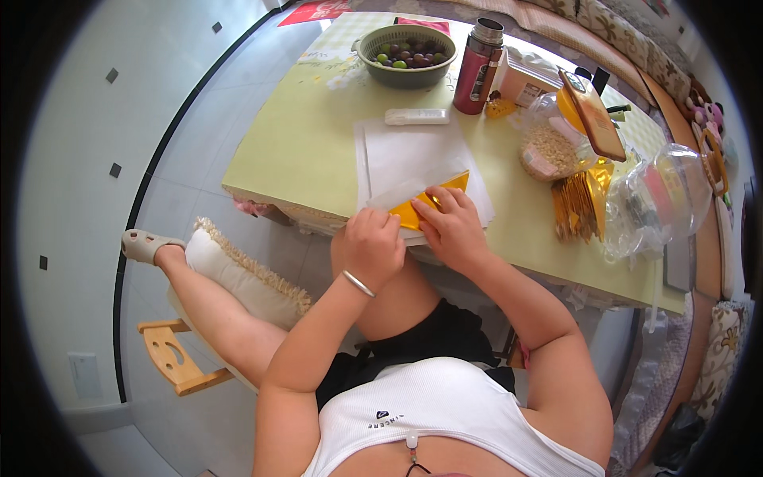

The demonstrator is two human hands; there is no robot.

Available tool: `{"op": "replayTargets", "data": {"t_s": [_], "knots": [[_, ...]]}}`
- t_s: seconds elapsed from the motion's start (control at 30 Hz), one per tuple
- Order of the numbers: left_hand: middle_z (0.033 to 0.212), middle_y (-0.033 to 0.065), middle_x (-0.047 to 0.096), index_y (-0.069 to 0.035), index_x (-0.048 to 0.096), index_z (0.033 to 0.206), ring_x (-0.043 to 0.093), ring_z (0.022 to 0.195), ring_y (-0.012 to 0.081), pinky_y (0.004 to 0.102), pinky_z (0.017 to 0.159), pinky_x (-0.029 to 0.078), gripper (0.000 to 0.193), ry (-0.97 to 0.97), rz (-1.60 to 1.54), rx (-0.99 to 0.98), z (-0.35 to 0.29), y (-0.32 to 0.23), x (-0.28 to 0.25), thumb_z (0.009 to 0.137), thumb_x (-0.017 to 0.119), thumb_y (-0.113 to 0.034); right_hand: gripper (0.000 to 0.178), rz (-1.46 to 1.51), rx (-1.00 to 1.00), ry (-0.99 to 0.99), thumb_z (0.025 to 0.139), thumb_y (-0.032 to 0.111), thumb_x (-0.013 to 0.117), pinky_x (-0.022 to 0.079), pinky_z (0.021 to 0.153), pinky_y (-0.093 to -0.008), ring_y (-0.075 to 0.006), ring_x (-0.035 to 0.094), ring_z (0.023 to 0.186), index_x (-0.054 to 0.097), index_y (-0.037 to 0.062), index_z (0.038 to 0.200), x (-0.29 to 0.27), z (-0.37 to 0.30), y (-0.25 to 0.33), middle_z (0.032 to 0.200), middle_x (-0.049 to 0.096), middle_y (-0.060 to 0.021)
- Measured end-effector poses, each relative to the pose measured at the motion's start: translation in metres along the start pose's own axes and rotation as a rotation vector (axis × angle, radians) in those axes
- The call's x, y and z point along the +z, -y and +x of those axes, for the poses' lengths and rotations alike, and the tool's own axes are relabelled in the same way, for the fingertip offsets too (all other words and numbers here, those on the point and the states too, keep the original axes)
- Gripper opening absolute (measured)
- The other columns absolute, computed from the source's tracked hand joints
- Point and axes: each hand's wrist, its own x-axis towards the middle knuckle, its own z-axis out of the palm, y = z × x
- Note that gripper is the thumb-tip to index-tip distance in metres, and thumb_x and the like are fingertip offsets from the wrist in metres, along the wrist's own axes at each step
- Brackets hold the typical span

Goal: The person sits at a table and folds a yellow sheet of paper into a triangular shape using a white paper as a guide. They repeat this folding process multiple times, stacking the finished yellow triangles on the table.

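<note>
The left hand [380, 242] curls at the left end of a gold foil [407, 217], its grip hidden; the right hand [455, 226] is clamped on the foil's middle, over white paper [409, 151] near the close edge of a pale green tabletop [290, 147]. Farther back stand a bowl [407, 78] of grapes [409, 56] and a red flask [474, 71], a jar [548, 149] to the right; beyond spread pale floor tiles [75, 191], left, and a patterned sofa [624, 32], right
</note>
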Motion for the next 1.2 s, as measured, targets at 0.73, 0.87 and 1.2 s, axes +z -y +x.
{"op": "replayTargets", "data": {"t_s": [0.73, 0.87, 1.2], "knots": [[0.126, 0.0253, 0.062, 0.009, 0.063, 0.115, 0.063, 0.114, 0.0392, 0.044, 0.102, 0.049, 0.035, 0.02, 0.15, 0.149, 0.019, -0.013, 0.044, 0.083, 0.057, -0.004, 0.04, -0.071, -0.209, 0.354, 0.087, 0.007, 0.06, 0.033, 0.118, -0.0415, -0.0279, 0.054, 0.128, 0.062, 0.0042, 0.127, -0.028, 0.033, -0.068, 0.132, 0.061, -0.0117], [0.141, 0.0303, 0.049, 0.009, 0.055, 0.131, 0.048, 0.133, 0.0417, 0.049, 0.114, 0.036, 0.052, 0.074, 0.115, 0.133, 0.003, -0.017, 0.047, 0.082, 0.057, -0.007, 0.047, 0.101, -0.079, 0.295, 0.09, 0.012, 0.062, 0.032, 0.118, -0.0431, -0.0315, 0.043, 0.139, 0.054, 0.0035, 0.136, -0.022, 0.014, -0.077, 0.145, 0.052, -0.0135], [0.157, 0.0355, 0.02, -0.024, 0.042, 0.152, 0.019, 0.148, 0.0488, 0.0557, 0.12, 0.017, 0.083, 0.33, -0.014, 0.291, -0.004, -0.008, 0.016, 0.075, 0.071, -0.013, 0.075, 0.015, -0.128, 0.463, 0.095, 0.044, 0.058, 0.018, 0.123, -0.0424, -0.0283, 0.021, 0.151, 0.033, 0.0034, 0.153, -0.036, 0.009, -0.079, 0.161, 0.028, -0.0136]]}}
